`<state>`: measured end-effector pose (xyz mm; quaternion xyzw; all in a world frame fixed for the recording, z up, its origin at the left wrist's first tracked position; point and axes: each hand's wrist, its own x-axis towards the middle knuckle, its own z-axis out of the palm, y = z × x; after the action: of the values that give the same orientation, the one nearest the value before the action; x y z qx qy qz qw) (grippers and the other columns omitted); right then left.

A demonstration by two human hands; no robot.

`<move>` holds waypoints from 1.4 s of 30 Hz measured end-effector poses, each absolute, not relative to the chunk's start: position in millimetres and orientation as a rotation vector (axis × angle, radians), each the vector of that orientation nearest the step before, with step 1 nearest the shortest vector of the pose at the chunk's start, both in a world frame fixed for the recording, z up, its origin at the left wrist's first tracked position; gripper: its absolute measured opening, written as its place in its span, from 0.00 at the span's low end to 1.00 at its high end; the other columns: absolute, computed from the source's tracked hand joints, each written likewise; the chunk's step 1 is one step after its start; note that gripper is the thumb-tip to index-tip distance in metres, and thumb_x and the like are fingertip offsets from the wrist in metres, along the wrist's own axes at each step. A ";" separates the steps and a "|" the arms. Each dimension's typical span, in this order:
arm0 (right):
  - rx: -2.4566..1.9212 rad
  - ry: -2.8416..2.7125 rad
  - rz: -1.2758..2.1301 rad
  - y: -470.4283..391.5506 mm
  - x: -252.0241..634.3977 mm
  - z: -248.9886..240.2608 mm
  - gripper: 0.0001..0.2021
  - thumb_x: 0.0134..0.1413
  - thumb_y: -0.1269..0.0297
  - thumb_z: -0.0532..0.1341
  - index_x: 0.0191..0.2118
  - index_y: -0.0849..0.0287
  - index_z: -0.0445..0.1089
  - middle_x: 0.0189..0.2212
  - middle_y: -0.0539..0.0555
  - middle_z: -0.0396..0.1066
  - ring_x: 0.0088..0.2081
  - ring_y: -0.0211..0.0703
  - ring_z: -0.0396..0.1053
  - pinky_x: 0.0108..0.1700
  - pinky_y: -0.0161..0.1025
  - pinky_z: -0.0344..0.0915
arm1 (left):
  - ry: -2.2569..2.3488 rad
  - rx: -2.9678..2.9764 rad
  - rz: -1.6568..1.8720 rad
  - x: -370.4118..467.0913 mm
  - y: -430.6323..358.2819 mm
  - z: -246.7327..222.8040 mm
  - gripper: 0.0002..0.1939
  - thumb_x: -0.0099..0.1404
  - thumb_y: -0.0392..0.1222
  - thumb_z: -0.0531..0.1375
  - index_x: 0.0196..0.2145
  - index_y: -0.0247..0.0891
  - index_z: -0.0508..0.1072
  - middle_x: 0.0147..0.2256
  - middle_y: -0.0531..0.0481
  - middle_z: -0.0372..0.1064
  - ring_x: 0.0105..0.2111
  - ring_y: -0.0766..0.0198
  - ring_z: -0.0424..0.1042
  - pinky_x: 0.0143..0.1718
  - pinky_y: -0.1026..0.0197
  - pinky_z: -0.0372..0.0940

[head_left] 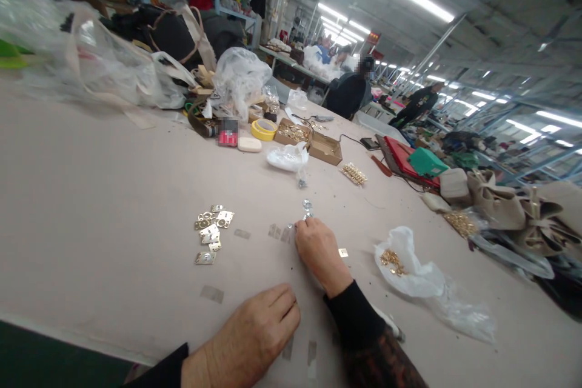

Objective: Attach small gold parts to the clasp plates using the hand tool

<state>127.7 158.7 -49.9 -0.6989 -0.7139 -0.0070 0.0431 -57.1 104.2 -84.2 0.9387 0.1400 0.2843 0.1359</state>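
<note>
Right hand (321, 254) out over the worktop (136, 212), fingertips down just beside a few loose silver bits (307, 204). Its grip: fingers drawn in close, tips partly masked by the hand's back; cannot tell whether a bit is pinched. Left hand (261, 324) low and nearer the body, fingers curled; what its grip encloses, if anything, does not show.

Gold plates (211, 233) lie in a loose, overlapping group left of the right hand, some seemingly carrying round parts, though too small to be sure. One lone plate (343, 252) just beside the right wrist. Gold pieces (393, 262) lie in the mouth of a white bag (430, 279), further right.

Progress, by judgement: partway. The left-hand group reads as gathered, perhaps handled already; the lone plate, silver bits and bagged pieces look left to deal with. Beyond, a box (293, 131) holds more gold-coloured parts. No count possible.
</note>
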 end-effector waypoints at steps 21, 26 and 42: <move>-1.717 -1.744 0.925 56.3 135.5 -39.8 0.11 0.58 0.72 0.60 0.41 0.54 0.78 0.35 0.49 0.79 0.35 0.37 0.74 0.40 0.34 0.66 | 0.474 2.777 0.873 -75.0 96.6 -79.4 0.14 0.73 0.31 0.50 0.50 0.32 0.72 0.51 0.40 0.71 0.53 0.55 0.71 0.53 0.52 0.71; -1.780 -1.772 0.954 62.4 130.4 -36.4 0.09 0.56 0.73 0.61 0.39 0.54 0.78 0.30 0.46 0.78 0.31 0.34 0.72 0.35 0.32 0.64 | 0.478 2.779 0.832 -76.2 95.7 -81.2 0.16 0.73 0.32 0.51 0.53 0.32 0.71 0.54 0.38 0.70 0.54 0.53 0.70 0.54 0.50 0.71; -1.933 -1.912 0.807 62.2 117.7 -31.8 0.08 0.54 0.74 0.60 0.33 0.57 0.77 0.29 0.50 0.76 0.30 0.38 0.70 0.34 0.35 0.61 | 0.499 2.783 0.816 -75.7 95.8 -86.8 0.17 0.71 0.32 0.52 0.55 0.32 0.71 0.56 0.36 0.68 0.56 0.51 0.69 0.56 0.50 0.70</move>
<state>117.7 62.2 -31.8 -0.6737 -0.6664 0.2810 0.1519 -75.7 95.8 -86.8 0.9411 0.1688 0.2758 0.0991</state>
